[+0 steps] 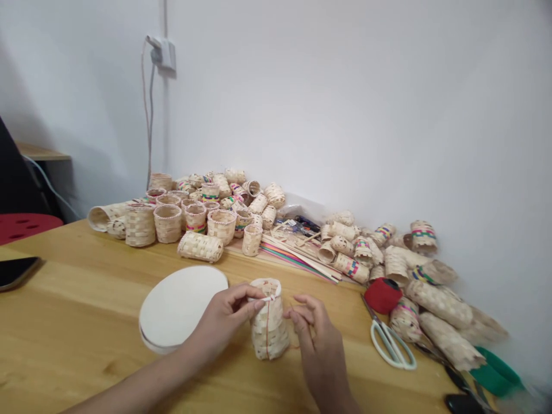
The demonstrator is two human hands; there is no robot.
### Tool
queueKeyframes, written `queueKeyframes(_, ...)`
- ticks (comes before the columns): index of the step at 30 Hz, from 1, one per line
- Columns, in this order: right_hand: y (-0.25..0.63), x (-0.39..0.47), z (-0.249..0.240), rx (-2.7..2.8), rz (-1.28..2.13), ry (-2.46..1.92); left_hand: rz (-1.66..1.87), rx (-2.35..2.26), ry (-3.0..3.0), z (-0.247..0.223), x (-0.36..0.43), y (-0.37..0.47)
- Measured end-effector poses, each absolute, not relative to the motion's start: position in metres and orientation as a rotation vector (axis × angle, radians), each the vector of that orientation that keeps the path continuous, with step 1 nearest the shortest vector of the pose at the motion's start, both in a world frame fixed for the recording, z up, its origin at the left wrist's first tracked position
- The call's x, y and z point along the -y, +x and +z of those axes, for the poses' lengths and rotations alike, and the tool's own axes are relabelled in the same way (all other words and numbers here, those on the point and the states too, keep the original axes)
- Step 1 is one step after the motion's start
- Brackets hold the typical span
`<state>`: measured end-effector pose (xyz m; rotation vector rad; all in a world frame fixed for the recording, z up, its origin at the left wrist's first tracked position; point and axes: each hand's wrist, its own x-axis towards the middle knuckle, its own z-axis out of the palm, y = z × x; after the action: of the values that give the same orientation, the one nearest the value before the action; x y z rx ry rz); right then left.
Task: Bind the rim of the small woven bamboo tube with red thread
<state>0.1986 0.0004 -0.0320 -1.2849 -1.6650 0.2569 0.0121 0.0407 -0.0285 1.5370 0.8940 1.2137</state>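
Note:
A small woven bamboo basket [269, 328] stands upright on the table, slightly tilted, with a white strip around its rim. My left hand [233, 310] pinches that rim from the left, thumb in front and fingers at the top edge. Down the basket's front runs a thin red-orange thread [268, 330]. To the right of the basket, my right hand [317, 339] is closed in a pinch, apart from the basket wall. Fine orange thread shows beside its fingertips; whether a needle is there too, I cannot tell.
A round white disc [183, 305] lies left of the basket. White-handled scissors [392, 345] and a red pincushion-like object [383, 295] are at the right. Many woven baskets [222, 226] and coloured strips [297, 257] line the wall. A phone [17, 272] lies at the left edge.

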Motion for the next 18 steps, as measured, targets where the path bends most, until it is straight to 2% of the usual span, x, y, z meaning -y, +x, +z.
queueKeyframes(10, 0.1967, -0.0015, -0.0264, 1.845, 0.039, -1.111, 1.158, -0.952, 1.658, -0.0202, -0.0347, 0.0127)
queueKeyframes(18, 0.1967, -0.0033, -0.0299, 1.867, 0.062, -1.091, 1.134, -0.951, 1.707, -0.0198, -0.0346, 0.0126)
